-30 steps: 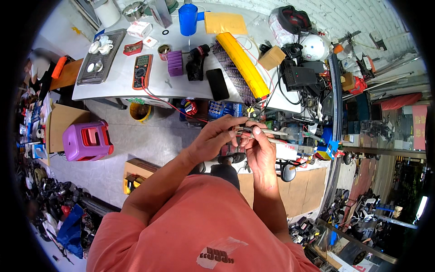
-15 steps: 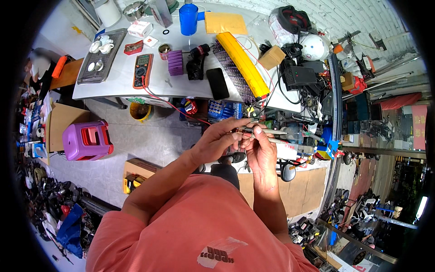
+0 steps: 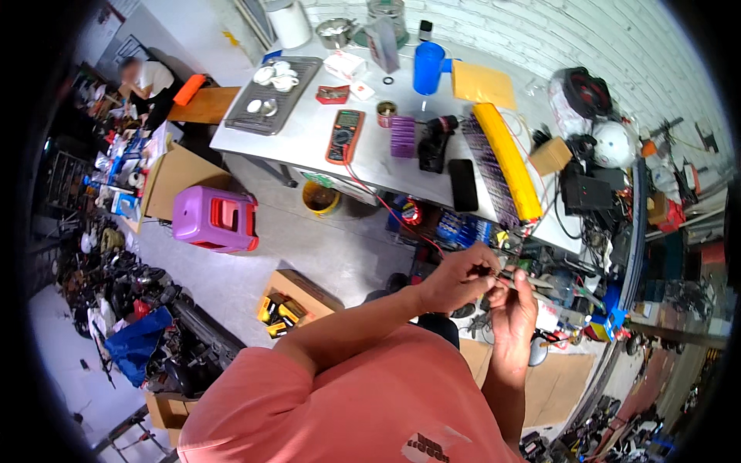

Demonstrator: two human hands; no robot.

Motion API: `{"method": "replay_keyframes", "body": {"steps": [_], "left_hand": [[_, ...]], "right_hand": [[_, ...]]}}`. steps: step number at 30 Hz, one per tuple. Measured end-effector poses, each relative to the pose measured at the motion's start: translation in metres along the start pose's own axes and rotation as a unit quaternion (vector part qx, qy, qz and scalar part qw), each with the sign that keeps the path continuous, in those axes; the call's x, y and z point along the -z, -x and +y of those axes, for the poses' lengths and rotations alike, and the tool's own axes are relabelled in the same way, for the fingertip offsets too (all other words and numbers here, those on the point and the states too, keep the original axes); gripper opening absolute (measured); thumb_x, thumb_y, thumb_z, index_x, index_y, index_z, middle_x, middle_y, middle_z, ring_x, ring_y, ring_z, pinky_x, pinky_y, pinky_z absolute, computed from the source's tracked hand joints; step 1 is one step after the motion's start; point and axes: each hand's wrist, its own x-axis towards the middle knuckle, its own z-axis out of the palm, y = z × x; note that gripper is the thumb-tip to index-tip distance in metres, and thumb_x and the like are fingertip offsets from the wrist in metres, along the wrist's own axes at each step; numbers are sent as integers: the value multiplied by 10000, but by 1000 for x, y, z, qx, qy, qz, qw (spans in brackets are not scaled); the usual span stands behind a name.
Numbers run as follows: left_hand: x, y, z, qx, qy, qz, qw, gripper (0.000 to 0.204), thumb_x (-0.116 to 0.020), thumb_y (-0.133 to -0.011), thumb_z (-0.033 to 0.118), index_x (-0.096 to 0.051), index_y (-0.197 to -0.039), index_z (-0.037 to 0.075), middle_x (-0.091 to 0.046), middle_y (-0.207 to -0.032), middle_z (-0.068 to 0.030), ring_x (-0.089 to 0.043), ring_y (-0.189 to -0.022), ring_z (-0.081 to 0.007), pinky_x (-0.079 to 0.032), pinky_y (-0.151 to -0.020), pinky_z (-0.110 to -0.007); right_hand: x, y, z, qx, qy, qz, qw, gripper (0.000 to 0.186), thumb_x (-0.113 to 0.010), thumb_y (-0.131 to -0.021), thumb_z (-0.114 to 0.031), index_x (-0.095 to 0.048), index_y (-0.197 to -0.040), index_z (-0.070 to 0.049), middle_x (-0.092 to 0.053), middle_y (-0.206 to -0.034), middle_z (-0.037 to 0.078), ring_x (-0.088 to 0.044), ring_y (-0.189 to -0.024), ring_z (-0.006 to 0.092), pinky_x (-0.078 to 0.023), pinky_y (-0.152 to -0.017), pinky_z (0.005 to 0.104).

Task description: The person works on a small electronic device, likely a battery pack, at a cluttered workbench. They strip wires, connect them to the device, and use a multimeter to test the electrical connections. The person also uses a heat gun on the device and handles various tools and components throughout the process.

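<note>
My left hand (image 3: 461,279) is closed in a pinch, its fingertips meeting those of my right hand (image 3: 512,310) over the cluttered right end of the workbench's front edge. Between them is a small dark cylindrical piece (image 3: 505,274), gripped by my right thumb and fingers. What my left fingertips pinch is too small to make out. Pale tapered pieces (image 3: 540,282) stick out to the right past my right hand; whether they are joined to the dark piece I cannot tell. A red test lead (image 3: 376,197) runs from the orange multimeter (image 3: 344,137) on the bench toward my left hand.
On the white workbench (image 3: 293,158) lie a black phone (image 3: 464,185), a cordless drill (image 3: 437,143), a purple block (image 3: 402,137) and a long yellow-cased battery pack (image 3: 507,162). A purple stool (image 3: 214,218), yellow bucket (image 3: 320,198) and open carton (image 3: 309,297) stand on the floor. A person (image 3: 147,77) sits far left.
The view has swung left, so the bench and both hands appear further right and lower. My hands remain together, with the left fingers curled more tightly around their pinch.
</note>
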Motion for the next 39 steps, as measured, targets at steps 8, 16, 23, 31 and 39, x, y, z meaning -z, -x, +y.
{"method": "replay_keyframes", "body": {"steps": [8, 16, 23, 31, 39], "left_hand": [[-2, -2, -8, 3, 16, 11, 1000, 189, -561, -986, -68, -521, -1135, 42, -631, -1033, -43, -610, -892, -67, -513, -766, -258], [-2, -6, -3, -12, -2, 14, 1000, 178, -566, -987, -63, -523, -1128, 37, -627, -983, -38, -617, -881, -70, -514, -764, -258], [-3, -9, -4, -20, 29, 12, 999, 173, -563, -984, -65, -524, -1119, 35, -626, -977, -40, -627, -883, -78, -526, -780, -267], [-1, -9, -6, -26, 23, 12, 999, 180, -562, -980, -70, -521, -1119, 38, -629, -976, -39, -627, -885, -72, -522, -781, -257], [-1, -11, 6, -18, 40, 17, 999, 178, -572, -974, -58, -521, -1112, 43, -638, -946, -33, -612, -874, -62, -510, -781, -260]], "right_hand": [[-2, -1, 1, -10, -4, -22, 1000, 248, -722, -983, -248, -678, -1104, -36, -731, -917, 85, -674, -762, 162, -531, -655, 283], [-3, -4, -2, -29, -22, -15, 999, 241, -723, -982, -248, -679, -1100, -43, -728, -915, 78, -674, -758, 163, -531, -666, 281], [-5, -3, -2, -32, -24, -18, 999, 251, -724, -981, -259, -681, -1096, -40, -727, -904, 66, -674, -750, 159, -535, -679, 297], [-6, -3, 0, -35, -31, -19, 999, 244, -725, -980, -259, -688, -1110, -55, -719, -898, 43, -664, -740, 135, -530, -681, 282], [-1, -6, 2, -35, -44, -34, 998, 255, -722, -982, -244, -686, -1124, -35, -712, -902, 51, -660, -762, 137, -523, -689, 271]]}}
